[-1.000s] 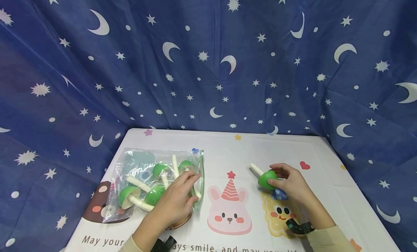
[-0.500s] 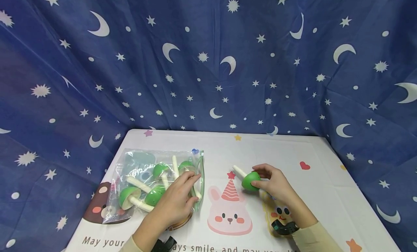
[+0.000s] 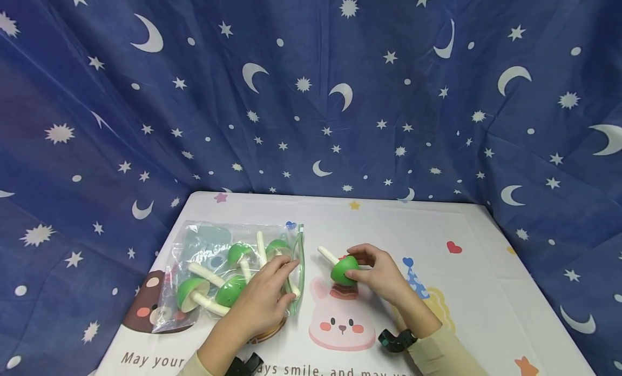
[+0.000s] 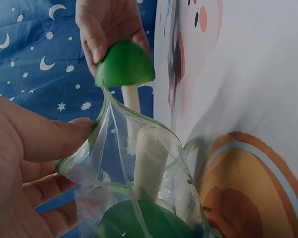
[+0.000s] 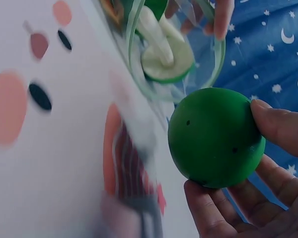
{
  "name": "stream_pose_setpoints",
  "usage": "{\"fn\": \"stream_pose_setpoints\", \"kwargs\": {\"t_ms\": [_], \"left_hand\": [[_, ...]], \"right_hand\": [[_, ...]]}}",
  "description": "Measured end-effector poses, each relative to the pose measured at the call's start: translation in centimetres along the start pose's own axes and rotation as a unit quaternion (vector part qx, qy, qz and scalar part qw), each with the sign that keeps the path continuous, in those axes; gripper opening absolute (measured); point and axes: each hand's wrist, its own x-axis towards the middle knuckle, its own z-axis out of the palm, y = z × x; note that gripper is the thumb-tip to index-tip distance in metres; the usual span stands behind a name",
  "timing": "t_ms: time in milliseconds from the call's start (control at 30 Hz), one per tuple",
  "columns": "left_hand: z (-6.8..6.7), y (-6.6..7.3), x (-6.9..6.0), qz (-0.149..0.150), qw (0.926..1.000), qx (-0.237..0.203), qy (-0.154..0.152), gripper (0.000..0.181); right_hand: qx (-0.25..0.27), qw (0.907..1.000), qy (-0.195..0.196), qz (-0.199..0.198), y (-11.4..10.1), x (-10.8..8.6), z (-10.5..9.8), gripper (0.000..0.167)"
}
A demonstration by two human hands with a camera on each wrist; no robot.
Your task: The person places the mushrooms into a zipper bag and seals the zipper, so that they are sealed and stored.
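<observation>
My right hand [image 3: 381,270] grips a green toy mushroom [image 3: 345,270] by its cap, fingers and thumb around it. The mushroom's white stem points left, toward the clear zip bag [image 3: 167,311]. In the right wrist view the green cap [image 5: 216,139] hides its own stem. My left hand [image 3: 262,297] holds the bag by its green-edged mouth. The left wrist view shows the thumb [image 4: 54,136] at the bag's edge, with fingers on the other side. Through the clear plastic several similar mushrooms [image 3: 238,254] show, with green caps and white stems.
A white table cover [image 3: 403,225] with printed cartoon animals lies underneath. Behind the table hangs a dark blue curtain [image 3: 311,122] with moons and stars. Black wrist straps [image 3: 398,341] sit on both arms.
My right hand has carried the mushroom leftward across the table, from above the yellow print to above the pink rabbit print, closer to the bag. The left hand and bag have stayed put.
</observation>
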Motion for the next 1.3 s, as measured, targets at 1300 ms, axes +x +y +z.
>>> {"fn": "stream_pose_setpoints", "kwargs": {"t_ms": [1300], "left_hand": [[0.0,0.1,0.0,-0.005,0.9998,-0.017,0.002,0.074]], "right_hand": [[0.101,0.9946,0.011,-0.021,-1.4,3.3,8.4,0.041]]}}
